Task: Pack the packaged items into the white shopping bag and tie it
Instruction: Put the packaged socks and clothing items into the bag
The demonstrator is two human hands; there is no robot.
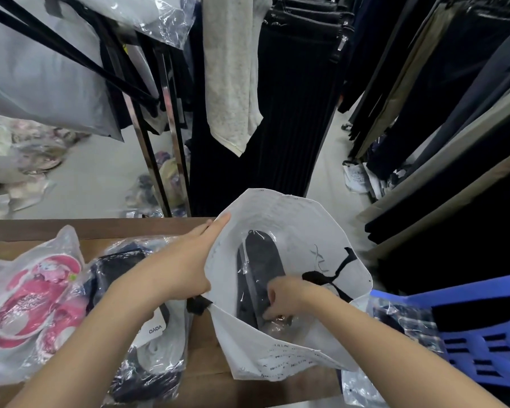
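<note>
Near, the right hand point(283, 298) is wrapped round a dark pkg point(259, 266) in the white bag point(306, 219), at the table's point(100, 228) right end. The left hand point(186, 260) is laid flat on its left rim, fingers straight. Pkg should be pushed down flat, rim kept wide.

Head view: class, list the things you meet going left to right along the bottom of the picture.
Left to right: pink packaged item → dark packaged garment → white shopping bag → checked packaged item → blue slotted plastic object.
</note>
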